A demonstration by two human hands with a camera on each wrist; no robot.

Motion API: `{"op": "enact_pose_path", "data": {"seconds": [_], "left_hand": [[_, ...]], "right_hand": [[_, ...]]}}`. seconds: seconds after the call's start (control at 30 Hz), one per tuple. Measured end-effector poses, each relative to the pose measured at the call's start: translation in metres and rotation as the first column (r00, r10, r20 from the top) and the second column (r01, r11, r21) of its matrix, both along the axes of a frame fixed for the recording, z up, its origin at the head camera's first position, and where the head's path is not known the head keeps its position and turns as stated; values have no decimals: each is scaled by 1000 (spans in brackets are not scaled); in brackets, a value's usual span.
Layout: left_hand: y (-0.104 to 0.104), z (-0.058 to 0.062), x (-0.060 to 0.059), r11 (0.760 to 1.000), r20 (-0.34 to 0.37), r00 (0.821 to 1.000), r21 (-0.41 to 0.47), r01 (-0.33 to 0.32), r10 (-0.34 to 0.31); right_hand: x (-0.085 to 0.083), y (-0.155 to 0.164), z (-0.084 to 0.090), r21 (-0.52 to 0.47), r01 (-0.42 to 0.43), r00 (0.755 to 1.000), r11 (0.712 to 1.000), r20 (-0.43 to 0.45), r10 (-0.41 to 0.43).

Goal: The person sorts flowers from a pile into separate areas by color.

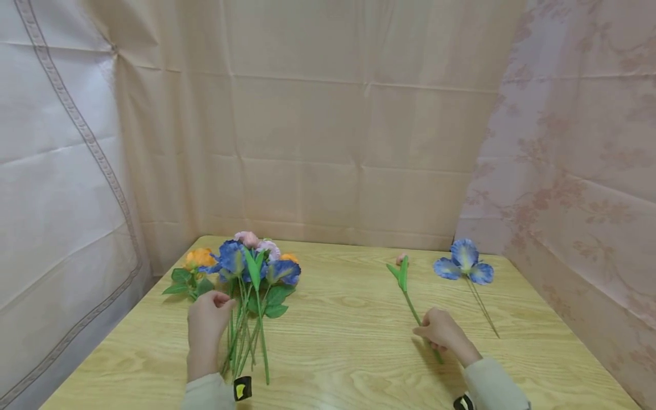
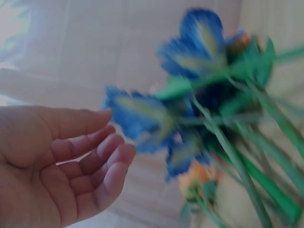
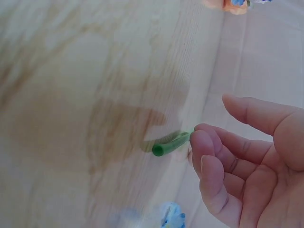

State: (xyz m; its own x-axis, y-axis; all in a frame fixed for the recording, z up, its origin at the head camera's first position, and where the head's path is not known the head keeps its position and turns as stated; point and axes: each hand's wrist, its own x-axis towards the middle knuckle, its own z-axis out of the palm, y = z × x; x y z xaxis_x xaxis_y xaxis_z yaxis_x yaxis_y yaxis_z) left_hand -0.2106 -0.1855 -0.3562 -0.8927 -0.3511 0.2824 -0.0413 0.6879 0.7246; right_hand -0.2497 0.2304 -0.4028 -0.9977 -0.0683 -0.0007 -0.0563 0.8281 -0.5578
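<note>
My right hand is at the lower stem of a pink artificial tulip lying on the right half of the table. In the right wrist view its thumb stands apart from the bent fingers, and the cut end of the green stem shows just beyond the fingertips. On the left, my left hand hovers beside a heap of artificial flowers, its fingers loosely bent around nothing. Blue irises and a green-leaved stem lie uppermost there, blurred in the left wrist view.
A single blue iris lies right of the tulip. Orange blooms and a pink bloom show behind the heap. The wooden table is bordered by a beige cloth behind and hanging fabric on both sides.
</note>
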Motion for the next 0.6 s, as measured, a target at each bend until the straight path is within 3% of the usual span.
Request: {"op": "enact_pose_path", "data": {"seconds": [0.13, 0.27, 0.43, 0.6], "left_hand": [[-14, -14, 0, 995, 10, 996, -59, -86, 87], [-23, -24, -1, 989, 104, 985, -69, -129, 136], [-29, -34, -2, 991, 188, 974, -63, -117, 127], [-33, -41, -3, 996, 307, 948, -35, -80, 87]], "right_hand": [[0, 0, 0, 2, -13, 1000, 1000, -8, 13], [0, 0, 0, 0, -21, 1000, 1000, -2, 21], [0, -1, -1, -13, -36, 999, 999, -3, 36], [0, -1, -2, 14, -45, 999, 999, -10, 45]]}}
